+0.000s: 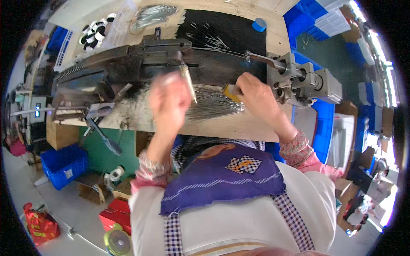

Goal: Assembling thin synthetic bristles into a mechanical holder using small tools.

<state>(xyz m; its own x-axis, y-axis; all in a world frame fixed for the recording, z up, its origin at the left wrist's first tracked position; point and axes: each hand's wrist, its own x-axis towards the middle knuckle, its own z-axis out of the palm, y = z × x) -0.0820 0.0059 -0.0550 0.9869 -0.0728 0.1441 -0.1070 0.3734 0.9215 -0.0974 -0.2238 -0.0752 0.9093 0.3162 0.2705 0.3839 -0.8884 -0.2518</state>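
Note:
My left hand [171, 96] is smeared by motion beside a pale metal lever [188, 84] that hangs from the dark metal bench machine [145, 57]. Whether its fingers grip the lever cannot be told. Over the right part of a heap of thin metal rods [213, 106], my right hand [257, 94] has its fingers bent together. A yellow piece [231, 92] shows at its fingertips; it could be held or wrapped round a digit. Along the machine's top a thin rod [220, 52] runs toward a grey metal cylinder unit [305, 79] on the right.
More thin rods [215, 42] lie on a black mat [239, 27], near a blue round cap [259, 24]. A clear bag of rods [154, 16] and a white basket [117, 25] with black-and-white round parts [93, 34] stand at the back left. Blue bins [64, 166] flank the wooden bench [252, 128].

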